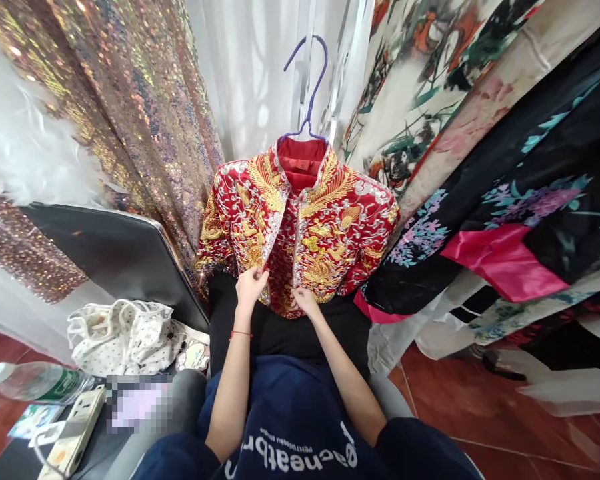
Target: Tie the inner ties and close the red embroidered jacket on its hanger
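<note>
In front of me a red jacket (330,220) with gold and silver embroidery hangs on a purple hanger (311,100). Its front is parted, showing red lining and a small size label (303,165) inside the collar. My left hand (251,288), with a red string on the wrist, pinches the lower front edge of the jacket's left-side panel. The fingers of my right hand (305,301) are closed on the lower edge of the other panel. The jacket's lower part rests against a black cloth (280,337) over my lap.
Sequined fabric (145,87) hangs at left beside a black chair back (110,253). A spotted white cloth (125,337), a plastic bottle (40,381) and a power strip (75,433) lie at lower left. Floral garments (520,200) hang at right above red floor tiles (450,393).
</note>
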Motion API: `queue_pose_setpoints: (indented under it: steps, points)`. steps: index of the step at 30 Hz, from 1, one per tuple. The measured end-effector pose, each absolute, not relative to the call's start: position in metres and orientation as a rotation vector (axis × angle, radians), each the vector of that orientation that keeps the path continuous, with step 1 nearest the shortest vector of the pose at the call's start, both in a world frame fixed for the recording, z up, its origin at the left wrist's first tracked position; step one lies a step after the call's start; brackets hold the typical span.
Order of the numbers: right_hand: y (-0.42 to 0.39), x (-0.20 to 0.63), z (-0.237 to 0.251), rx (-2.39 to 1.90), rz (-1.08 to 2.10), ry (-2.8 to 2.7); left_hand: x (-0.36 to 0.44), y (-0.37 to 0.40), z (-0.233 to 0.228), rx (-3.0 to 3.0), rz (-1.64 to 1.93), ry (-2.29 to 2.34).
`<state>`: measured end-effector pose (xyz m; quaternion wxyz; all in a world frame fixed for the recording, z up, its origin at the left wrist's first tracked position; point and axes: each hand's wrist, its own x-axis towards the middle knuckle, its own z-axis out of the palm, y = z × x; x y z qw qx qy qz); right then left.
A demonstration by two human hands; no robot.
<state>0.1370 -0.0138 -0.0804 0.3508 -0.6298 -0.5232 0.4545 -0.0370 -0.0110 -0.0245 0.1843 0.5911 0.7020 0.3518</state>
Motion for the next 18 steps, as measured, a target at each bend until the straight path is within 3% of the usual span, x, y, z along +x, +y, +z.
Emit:
queue_pose_setpoints:
  steps: [3, 7, 9, 11, 15, 18]
  points:
    - [-0.015, 0.153, -0.02, -1.496, 0.968, -1.467, -0.037, -0.009, -0.004, 1.683, 1.084, 1.99]
    - [-0.012, 0.177, 0.086, -1.305, 0.575, -1.543, -0.041, 0.002, 0.057, 1.875, 1.325, 1.96]
    - [-0.003, 0.183, 0.134, -1.202, -0.007, -1.64, -0.042, 0.009, 0.095, 1.979, 1.447, 1.952]
    - [0.012, 0.183, 0.168, -1.192, -0.344, -1.629, -0.039, 0.015, 0.13, 2.053, 1.457, 1.979]
    - [0.045, 0.166, 0.189, -1.298, -0.496, -1.596, -0.034, 0.023, 0.164, 2.067, 1.158, 2.087]
    - [0.063, 0.157, 0.18, -1.345, -0.43, -1.607, -0.043, 0.027, 0.167, 1.936, 1.279, 1.907]
